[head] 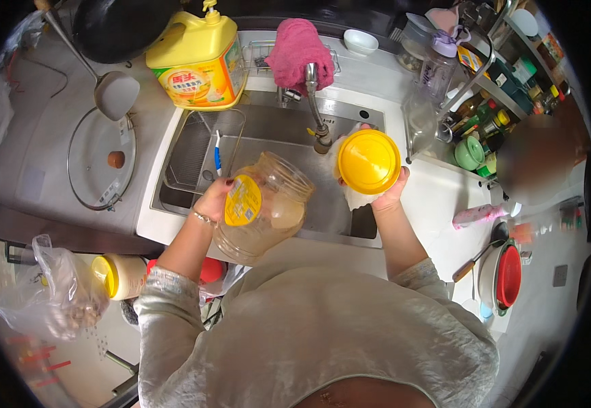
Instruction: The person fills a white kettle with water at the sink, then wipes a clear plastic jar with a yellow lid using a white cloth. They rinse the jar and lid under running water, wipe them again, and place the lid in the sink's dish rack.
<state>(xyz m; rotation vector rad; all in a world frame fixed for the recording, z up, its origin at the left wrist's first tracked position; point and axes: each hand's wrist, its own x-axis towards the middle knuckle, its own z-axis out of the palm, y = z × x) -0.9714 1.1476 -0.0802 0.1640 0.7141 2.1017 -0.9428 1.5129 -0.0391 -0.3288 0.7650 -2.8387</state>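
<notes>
My left hand grips a clear plastic jar near its base. The jar is tilted, its uncovered mouth towards the upper right, and it bears a yellow label. In my right hand are a round yellow lid and a white cloth or paper towel, which is bunched behind and beneath the lid. Both hands are above the front part of a stainless steel sink. A flexible faucet spout hangs between them, and a pink towel is draped over the faucet.
In the sink's left part, a blue-and-white brush leans in a wire basket. A yellow detergent jug stands behind it. A glass pot lid and a spatula are at left. Bottles crowd a metal rack at right.
</notes>
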